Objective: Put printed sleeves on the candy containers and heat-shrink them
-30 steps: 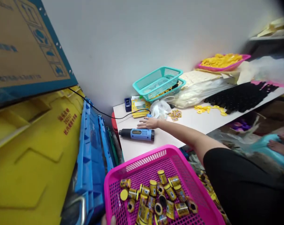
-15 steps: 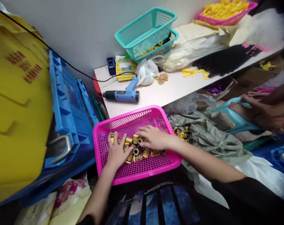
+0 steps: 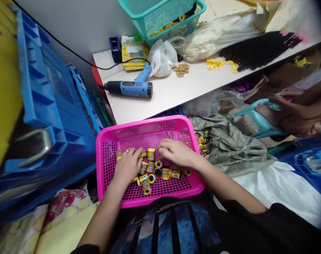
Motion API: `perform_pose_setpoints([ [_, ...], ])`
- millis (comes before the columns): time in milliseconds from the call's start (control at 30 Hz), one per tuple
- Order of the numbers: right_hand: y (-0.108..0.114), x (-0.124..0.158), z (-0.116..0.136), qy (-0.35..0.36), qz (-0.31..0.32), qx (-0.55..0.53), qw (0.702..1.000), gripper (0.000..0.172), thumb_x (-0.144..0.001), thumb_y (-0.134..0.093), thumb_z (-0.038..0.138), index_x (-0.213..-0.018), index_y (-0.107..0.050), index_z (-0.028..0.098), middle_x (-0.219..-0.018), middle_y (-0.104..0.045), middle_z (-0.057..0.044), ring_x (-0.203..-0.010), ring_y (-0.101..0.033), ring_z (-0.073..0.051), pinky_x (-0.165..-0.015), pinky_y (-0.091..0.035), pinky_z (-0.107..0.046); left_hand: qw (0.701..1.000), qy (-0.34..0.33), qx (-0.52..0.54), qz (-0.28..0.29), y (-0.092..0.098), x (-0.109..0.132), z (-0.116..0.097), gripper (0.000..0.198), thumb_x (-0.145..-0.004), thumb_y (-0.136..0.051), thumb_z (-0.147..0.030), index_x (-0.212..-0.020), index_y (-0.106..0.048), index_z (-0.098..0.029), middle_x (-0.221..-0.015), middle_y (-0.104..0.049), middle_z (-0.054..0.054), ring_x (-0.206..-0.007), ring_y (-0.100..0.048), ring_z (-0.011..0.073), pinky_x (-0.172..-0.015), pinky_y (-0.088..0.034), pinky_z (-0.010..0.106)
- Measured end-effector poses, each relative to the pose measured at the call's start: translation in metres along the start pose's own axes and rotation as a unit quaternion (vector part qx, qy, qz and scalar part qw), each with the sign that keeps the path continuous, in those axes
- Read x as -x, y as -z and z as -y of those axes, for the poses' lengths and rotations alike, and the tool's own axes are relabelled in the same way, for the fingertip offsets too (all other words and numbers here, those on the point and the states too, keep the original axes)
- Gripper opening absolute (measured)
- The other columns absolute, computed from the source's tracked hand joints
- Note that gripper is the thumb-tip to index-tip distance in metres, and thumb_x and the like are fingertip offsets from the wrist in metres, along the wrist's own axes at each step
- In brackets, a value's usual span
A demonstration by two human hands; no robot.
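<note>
- left hand open, palm down on the yellow-and-black cylinders
- right hand curled over them, can't tell if it's gripping
- cylinders loose in the pink mesh basket
- blue heat gun lying beyond, on the white shelf

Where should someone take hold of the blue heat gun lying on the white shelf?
Take the blue heat gun by its grip, coming from above on the near side. It lies on its side with the grip slanting back toward the plastic bag, and that narrow handle is the part a hand can close around.
</note>
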State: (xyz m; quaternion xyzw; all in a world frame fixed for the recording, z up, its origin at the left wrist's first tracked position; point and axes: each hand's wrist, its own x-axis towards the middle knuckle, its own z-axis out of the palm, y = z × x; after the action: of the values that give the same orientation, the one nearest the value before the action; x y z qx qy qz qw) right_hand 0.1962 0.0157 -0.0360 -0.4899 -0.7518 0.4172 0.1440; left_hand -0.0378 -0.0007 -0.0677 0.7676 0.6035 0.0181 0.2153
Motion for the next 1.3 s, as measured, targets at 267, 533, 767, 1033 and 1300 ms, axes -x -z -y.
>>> perform_pose_setpoints([
  [267, 0.013, -0.006, -0.009, -0.023, 0.033, -0.593, 0.804, 0.057, -0.086, -0.046, 0.072, -0.098, -0.061, 0.018, -0.064, -0.063, 0.0, -0.044, -0.057, -0.01, -0.037, -0.042, -0.018, 0.969, 0.105, 0.185, -0.129, -0.01, 0.006, 0.013, 0.027, -0.088, -0.032, -0.036, -0.085, -0.054, -0.021, -0.074, -0.062, 0.007, -0.077, -0.061, 0.0244, -0.076, -0.051, 0.038],
  [533, 0.024, -0.014, -0.011, -0.019, 0.097, -0.672, 0.734, 0.053, -0.09, -0.047, 0.065, -0.098, -0.059, 0.015, -0.094, -0.074, -0.011, -0.049, -0.067, -0.011, -0.036, -0.047, -0.015, 0.865, 0.119, 0.476, -0.105, 0.008, 0.008, -0.001, 0.035, -0.078, -0.058, -0.054, -0.087, -0.053, -0.02, -0.07, -0.067, 0.003, -0.057, -0.062, 0.0176, -0.053, -0.052, 0.029],
  [767, 0.024, -0.014, -0.009, -0.038, 0.13, -0.685, 0.716, 0.052, -0.095, -0.037, 0.064, -0.1, -0.055, 0.016, -0.088, -0.074, -0.01, -0.05, -0.067, -0.013, -0.036, -0.047, -0.016, 0.784, 0.074, 0.616, -0.029, 0.02, 0.013, -0.055, 0.044, -0.076, -0.069, -0.048, -0.106, -0.047, -0.024, -0.092, -0.065, 0.002, -0.079, -0.068, 0.019, -0.066, -0.056, 0.031],
  [1033, 0.019, 0.004, 0.008, 0.091, -0.008, -0.628, 0.773, 0.038, -0.082, -0.067, 0.055, -0.101, -0.055, 0.024, -0.119, -0.064, -0.005, -0.059, -0.067, -0.008, -0.044, -0.049, -0.017, 0.808, 0.065, 0.583, -0.058, 0.011, 0.003, -0.079, 0.049, -0.064, -0.081, -0.049, -0.094, -0.051, -0.024, -0.085, -0.068, 0.0, -0.077, -0.071, 0.0207, -0.075, -0.058, 0.035],
  [1300, 0.089, 0.085, -0.043, 0.069, -0.402, -0.487, 0.772, 0.032, -0.082, -0.06, 0.053, -0.099, -0.045, 0.03, -0.11, -0.059, 0.001, -0.05, -0.045, -0.005, -0.042, -0.035, -0.019, 0.818, 0.098, 0.564, 0.055, 0.036, 0.016, -0.07, 0.063, -0.062, -0.083, -0.049, -0.116, -0.066, -0.021, -0.105, -0.075, 0.01, -0.085, -0.074, 0.029, -0.08, -0.06, 0.041],
])
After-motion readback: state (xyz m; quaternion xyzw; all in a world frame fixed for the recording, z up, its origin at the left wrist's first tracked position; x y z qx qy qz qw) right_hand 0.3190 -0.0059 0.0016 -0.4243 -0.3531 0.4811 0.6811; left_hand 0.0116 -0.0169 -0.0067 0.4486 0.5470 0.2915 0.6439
